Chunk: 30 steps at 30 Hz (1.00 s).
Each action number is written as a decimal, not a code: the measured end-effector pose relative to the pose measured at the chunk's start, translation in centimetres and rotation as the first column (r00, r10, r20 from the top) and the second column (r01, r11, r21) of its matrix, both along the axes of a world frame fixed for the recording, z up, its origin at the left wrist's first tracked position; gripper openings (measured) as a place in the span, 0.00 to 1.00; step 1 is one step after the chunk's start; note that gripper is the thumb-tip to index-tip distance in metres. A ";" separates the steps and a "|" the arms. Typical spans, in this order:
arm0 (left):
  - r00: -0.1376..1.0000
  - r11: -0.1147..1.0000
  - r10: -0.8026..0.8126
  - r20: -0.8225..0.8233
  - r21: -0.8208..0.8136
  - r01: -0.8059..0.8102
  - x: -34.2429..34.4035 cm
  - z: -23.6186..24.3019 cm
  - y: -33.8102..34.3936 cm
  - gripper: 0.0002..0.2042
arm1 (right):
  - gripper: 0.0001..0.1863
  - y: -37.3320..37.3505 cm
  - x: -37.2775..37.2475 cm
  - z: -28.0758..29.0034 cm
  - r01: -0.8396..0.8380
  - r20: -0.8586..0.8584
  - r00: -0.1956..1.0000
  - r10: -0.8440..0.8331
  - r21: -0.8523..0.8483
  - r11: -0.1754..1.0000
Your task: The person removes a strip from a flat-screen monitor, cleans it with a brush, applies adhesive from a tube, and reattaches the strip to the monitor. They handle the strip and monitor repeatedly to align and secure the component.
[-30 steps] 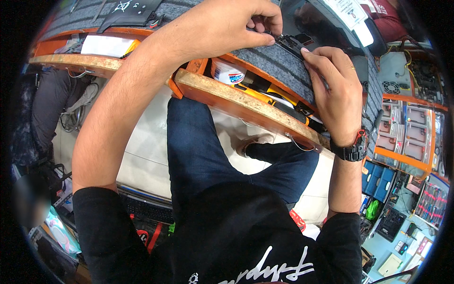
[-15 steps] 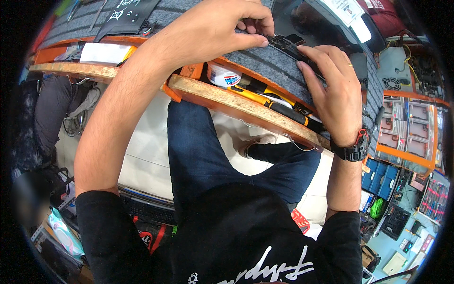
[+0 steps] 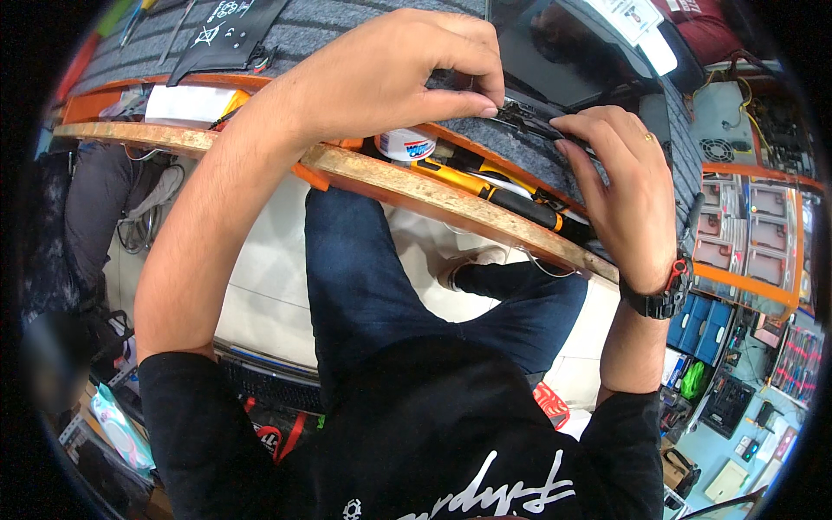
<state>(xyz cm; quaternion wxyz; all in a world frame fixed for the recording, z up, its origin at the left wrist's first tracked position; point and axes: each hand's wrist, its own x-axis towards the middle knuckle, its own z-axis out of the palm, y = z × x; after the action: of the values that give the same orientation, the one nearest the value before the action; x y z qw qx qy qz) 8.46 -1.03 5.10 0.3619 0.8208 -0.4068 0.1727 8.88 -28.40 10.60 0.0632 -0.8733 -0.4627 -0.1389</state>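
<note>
My left hand (image 3: pixel 416 74) reaches over the workbench with thumb and fingers curled together at one end of a narrow black part (image 3: pixel 523 113) that looks like a hinge or trim strip. My right hand (image 3: pixel 626 169), with a ring and a black watch, pinches the other end of it between thumb and fingers. Just beyond lies a dark glossy panel (image 3: pixel 572 56), like a laptop screen. The fingertips partly hide the strip, so its exact kind is unclear. A flat black battery pack (image 3: pixel 227 36) rests on the grey ribbed mat (image 3: pixel 299 30) to the left.
Below the worktop, an open drawer with a wooden front edge (image 3: pixel 451 204) holds a white tub (image 3: pixel 405 146) and yellow-black tools (image 3: pixel 511 199). Another person's dark red sleeve (image 3: pixel 700 30) shows at the far right. A blue organiser tray (image 3: pixel 696 328) and shelves (image 3: pixel 750 234) stand at the right.
My right hand has moved down and slightly right, and the strip's near end has come lower. My left hand has dropped a little, its fingers still at the strip. More of the dark panel shows.
</note>
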 end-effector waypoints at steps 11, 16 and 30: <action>1.000 1.000 0.004 -0.014 -0.012 -0.004 -0.1 -0.1 -0.2 0.06 | 0.07 -0.1 0.1 -0.4 -0.008 -0.008 1.000 0.008 0.016 1.000; 0.999 1.000 0.030 -0.026 0.007 -0.030 -0.3 -0.3 -0.2 0.06 | 0.08 -0.1 0.0 -0.5 0.008 -0.034 0.999 -0.007 0.013 1.000; 0.995 0.999 0.024 -0.095 -0.037 -0.027 -0.4 -0.2 -0.3 0.18 | 0.13 -0.6 0.1 -0.4 -0.037 -0.039 0.998 0.039 0.038 0.999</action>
<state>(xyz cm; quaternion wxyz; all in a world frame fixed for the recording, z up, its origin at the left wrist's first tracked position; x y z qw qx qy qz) 8.03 -1.34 4.88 0.3941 0.8261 -0.3755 0.1461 9.01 -29.02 10.20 0.0911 -0.8656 -0.4753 -0.1289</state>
